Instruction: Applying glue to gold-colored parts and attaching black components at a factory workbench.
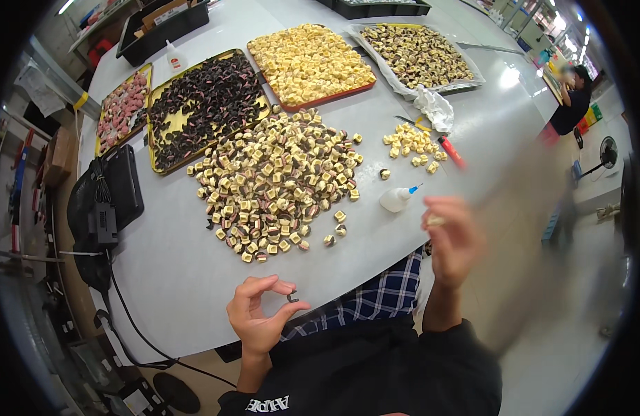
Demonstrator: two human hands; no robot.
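Note:
My left hand (256, 320) is near the table's front edge, thumb and fingers closed on a small curved black piece (292, 297). My right hand (456, 243), blurred by motion, is raised at the table's right edge and pinches a small cream-coloured piece (435, 220). Left of it, a white squeeze bottle with a blue needle tip (396, 200) stands on the table. A large heap of small cream, black and pink block-shaped pieces (278, 184) lies beyond my left hand. Several loose cream pieces (410, 141) are scattered farther right, near a red-handled tool (451, 152).
Across the back stand a tray of pink pieces (100, 142), a tray of black pieces (168, 123), a red tray of cream pieces (327, 98) and a lined tray of mixed pieces (476, 78). A black device (122, 184) with cables sits left. Another person (573, 107) is far right.

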